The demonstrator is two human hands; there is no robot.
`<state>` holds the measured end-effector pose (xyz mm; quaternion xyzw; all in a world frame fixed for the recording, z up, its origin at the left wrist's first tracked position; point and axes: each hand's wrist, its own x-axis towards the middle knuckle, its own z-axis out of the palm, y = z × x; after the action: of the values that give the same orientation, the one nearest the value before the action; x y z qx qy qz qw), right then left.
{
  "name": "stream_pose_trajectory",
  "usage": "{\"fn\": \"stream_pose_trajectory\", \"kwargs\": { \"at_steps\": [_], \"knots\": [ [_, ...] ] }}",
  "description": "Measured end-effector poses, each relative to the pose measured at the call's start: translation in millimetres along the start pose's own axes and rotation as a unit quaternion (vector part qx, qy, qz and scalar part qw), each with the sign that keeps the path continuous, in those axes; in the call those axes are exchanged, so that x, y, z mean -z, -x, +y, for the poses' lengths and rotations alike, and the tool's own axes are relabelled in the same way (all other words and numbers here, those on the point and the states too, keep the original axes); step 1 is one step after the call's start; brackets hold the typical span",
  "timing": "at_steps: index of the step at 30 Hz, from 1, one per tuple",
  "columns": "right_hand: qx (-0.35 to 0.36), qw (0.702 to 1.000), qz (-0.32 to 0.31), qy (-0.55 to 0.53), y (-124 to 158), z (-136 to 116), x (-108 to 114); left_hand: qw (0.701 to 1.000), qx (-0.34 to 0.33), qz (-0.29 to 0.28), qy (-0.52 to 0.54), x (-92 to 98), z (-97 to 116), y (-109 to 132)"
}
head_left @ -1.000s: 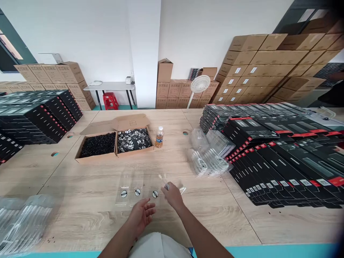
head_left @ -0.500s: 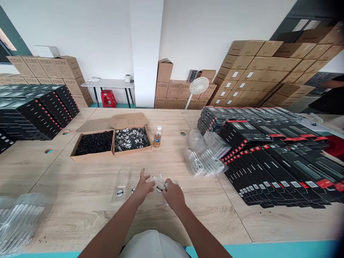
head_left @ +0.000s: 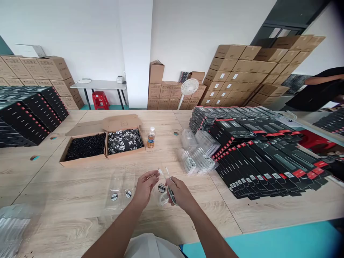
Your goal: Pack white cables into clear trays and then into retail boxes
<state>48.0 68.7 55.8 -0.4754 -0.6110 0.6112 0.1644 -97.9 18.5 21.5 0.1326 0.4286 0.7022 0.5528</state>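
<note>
The left hand [head_left: 144, 188] and the right hand [head_left: 181, 193] are close together above the wooden table [head_left: 215, 218], near the lower centre of the frame, but they do not seem to touch each other. The right hand is closed on a slim white cable [head_left: 171, 192], and its upper end stands up between the hands. The left fingers [head_left: 152, 175] curl toward a thin white tip [head_left: 160, 173], but I cannot tell if they really pinch it. Just under the hands is a clear plastic sleeve [head_left: 162, 198] with a round black sticker [head_left: 161, 188]; it is hard to say if it lies flat or is a little lifted. For such thin plastic, a light pinch near the edge seems better than a hard grip, because it bends easily. To the left lie two more clear sleeves [head_left: 120, 191]. Farther up are a cardboard box of black granules [head_left: 86, 147], a box of black-and-white printed items [head_left: 125, 141] and a plastic bottle [head_left: 151, 137]. On the right are a pile of clear packs [head_left: 197, 157] and rows of black boxes with red tabs [head_left: 258, 154], and a co-worker [head_left: 317, 86] stands at the upper right
</note>
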Motion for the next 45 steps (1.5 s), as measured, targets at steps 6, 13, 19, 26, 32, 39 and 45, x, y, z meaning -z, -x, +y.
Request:
{"fn": "stream_pose_trajectory", "kwargs": {
  "at_steps": [6, 13, 19, 26, 32, 39, 45],
  "knots": [
    [-0.031, 0.992, -0.092, -0.083, 5, -6, -8, 0.998, -0.031, -0.051, 0.012, -2.1, 6, 10],
    [-0.025, 0.974, -0.089, -0.208, 6, -9, -12, 0.998, -0.054, -0.007, 0.022, 1.3, 8, 12],
    [-0.012, 0.982, -0.032, -0.188, 3, -4, -12, 0.998, -0.052, -0.001, 0.025, 1.4, 3, 13],
    [-0.042, 0.970, -0.057, -0.231, 5, 3, -17, 0.999, -0.010, -0.017, 0.038, 4.2, 2, 14],
    [-0.088, 0.948, -0.116, -0.282, 7, 2, -17, 0.998, 0.001, -0.039, 0.048, 8.8, 0, 16],
    [-0.098, 0.960, -0.122, -0.231, 6, -3, -17, 0.999, -0.039, 0.003, 0.023, 0.4, 7, 19],
    [0.066, 0.996, 0.061, 0.014, 6, -8, -26, 0.997, -0.038, 0.067, 0.015, -2.4, 5, 16]
  ]
}}
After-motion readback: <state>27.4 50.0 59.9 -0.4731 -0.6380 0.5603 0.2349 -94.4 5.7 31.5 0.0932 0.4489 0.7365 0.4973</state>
